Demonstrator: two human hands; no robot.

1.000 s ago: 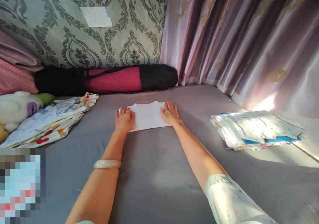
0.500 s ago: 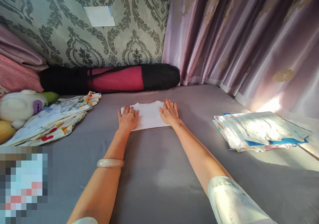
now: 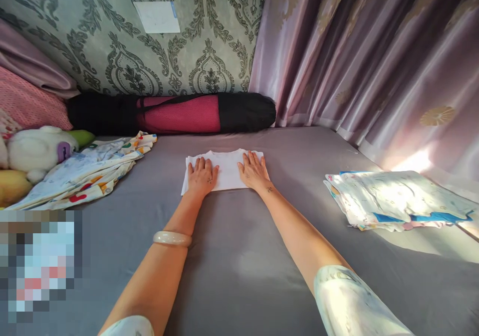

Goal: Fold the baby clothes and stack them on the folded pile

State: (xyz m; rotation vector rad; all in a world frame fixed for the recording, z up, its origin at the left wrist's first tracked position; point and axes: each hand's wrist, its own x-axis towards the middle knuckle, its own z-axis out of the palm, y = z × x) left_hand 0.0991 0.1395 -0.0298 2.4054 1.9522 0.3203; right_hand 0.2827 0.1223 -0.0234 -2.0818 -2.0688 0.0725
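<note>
A white folded shirt (image 3: 227, 171), with a neckline along its far edge, lies flat on the grey bed sheet (image 3: 232, 266). On its left part rests my left hand (image 3: 202, 175), palm down with fingers apart. My right hand (image 3: 254, 170) lies flat on the right part, fingers also stretched out. Neither hand grips the cloth. A pale bangle (image 3: 172, 239) circles my left forearm.
A stack of folded clothes (image 3: 398, 199) sits at the right. Loose patterned clothes (image 3: 108, 171) lie at the left beside a white plush toy (image 3: 35, 149). Along the wall stretches a black and pink mesh bag (image 3: 179, 114); purple curtains (image 3: 318, 52) hang at the right.
My left hand has slid inward over the shirt from its left edge, uncovering that edge. My right hand stays nearly in place. The view has shifted slightly.
</note>
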